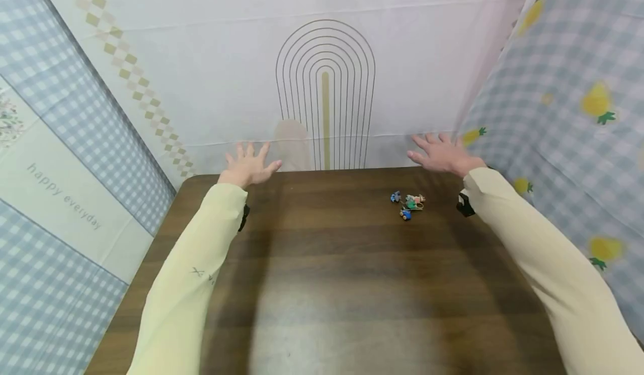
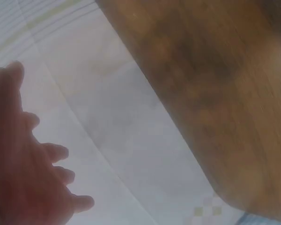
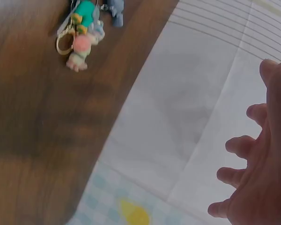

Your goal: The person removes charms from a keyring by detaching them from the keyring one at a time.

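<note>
- Head view gives me the charms [image 1: 413,203] as a small cluster on the right half of the tabletop [image 1: 312,246], toward the far edge; they lie nearer my viewpoint than the right grip [image 1: 443,154], slightly to its left and apart from it.
- I see the right grip spread, fingers apart, holding nothing; the left grip [image 1: 249,166] is likewise spread and bare, well away from the charms. I cannot tell whether any fingertip meets the backdrop [image 1: 226,84].
- I judge the charms light, with moulded bodies that are firm or slightly rubbery, smooth enough to slip, and unlikely to break; the ring [image 3: 59,47] looks like stiff metal.
- I would pinch the green charm [image 3: 86,13] by its body, or hook the ring, expecting linked pieces to swing or tangle.
- I find no single long axis for the cluster. The pink charm [image 3: 81,43] lies roughly left to right in the head view, its pale end pointing right.
- The grey charm [image 3: 115,10] sits at the cluster's left, the blue charm [image 1: 406,214] on its near side; both are too small from the head for me to read a heading.
</note>
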`<state>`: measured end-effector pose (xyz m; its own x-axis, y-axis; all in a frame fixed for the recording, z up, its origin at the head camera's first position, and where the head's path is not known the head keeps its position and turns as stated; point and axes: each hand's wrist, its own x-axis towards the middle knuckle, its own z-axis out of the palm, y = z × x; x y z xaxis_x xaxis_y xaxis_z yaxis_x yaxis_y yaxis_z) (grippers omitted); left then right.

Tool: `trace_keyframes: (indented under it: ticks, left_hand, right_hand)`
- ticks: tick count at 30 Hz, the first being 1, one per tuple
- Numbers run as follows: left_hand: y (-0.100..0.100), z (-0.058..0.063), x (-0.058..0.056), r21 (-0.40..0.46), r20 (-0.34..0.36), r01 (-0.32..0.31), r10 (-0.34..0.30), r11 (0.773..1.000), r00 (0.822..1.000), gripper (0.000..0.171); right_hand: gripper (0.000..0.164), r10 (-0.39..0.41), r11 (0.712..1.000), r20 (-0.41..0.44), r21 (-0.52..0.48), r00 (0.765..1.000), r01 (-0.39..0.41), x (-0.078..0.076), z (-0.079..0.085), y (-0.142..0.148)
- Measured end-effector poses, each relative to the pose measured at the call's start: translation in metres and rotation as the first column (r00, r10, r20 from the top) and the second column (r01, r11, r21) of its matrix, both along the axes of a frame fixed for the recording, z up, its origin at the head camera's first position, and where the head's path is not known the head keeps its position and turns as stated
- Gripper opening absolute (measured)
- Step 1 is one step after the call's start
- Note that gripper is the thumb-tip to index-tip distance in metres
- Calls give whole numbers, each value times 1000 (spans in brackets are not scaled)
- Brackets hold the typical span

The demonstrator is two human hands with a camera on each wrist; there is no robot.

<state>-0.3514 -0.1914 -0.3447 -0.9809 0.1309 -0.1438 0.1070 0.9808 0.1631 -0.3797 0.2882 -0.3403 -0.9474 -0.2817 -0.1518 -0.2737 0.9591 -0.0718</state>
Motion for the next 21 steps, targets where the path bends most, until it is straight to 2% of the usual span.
trace_keyframes:
  ticks: [4, 10, 21]
  left_hand:
    - [7, -5, -1, -8, -11, 5, -5, 1000, 1000, 76]
    - [15, -12, -2, -5, 9, 23, -23, 1000, 1000, 77]
    - [34, -21, 2, 46, 19, 39, -40, 998, 999, 78]
  right_hand:
    - [77, -2, 999, 5, -39, 1000, 2, 0, -9, -2]
    - [72, 2, 991, -2, -137, 1000, -3, 1, -20, -4]
    - [72, 52, 949, -32, -310, 998, -59, 11, -41, 3]
